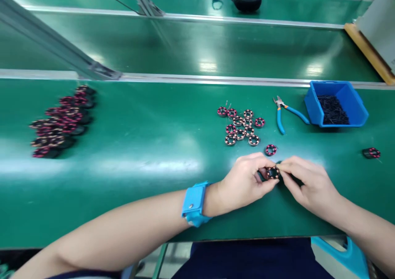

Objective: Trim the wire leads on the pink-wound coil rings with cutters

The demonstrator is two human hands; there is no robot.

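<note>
Between the thumb and fingers of my left hand (249, 176) is a small motor stator (273, 173), a black ring with copper windings. My right hand (308, 180) is closed in a pinch at the ring's right edge; what its fingertips grip is too small to make out. Just beyond my hands lies a single stator with pink-red windings (270, 149). Farther off is a loose cluster of similar stators (240, 134), some copper and some pink-red. A blue wrist strap (195, 203) is around my left wrist.
Blue-and-orange cutting pliers (280, 118) lie spread beside a blue bin (359, 112) of thin black pieces (332, 109). Another stator (371, 153) lies far right. Stacked stators (61, 124) stand at left. A metal frame post (61, 36) slants over the green table (138, 118).
</note>
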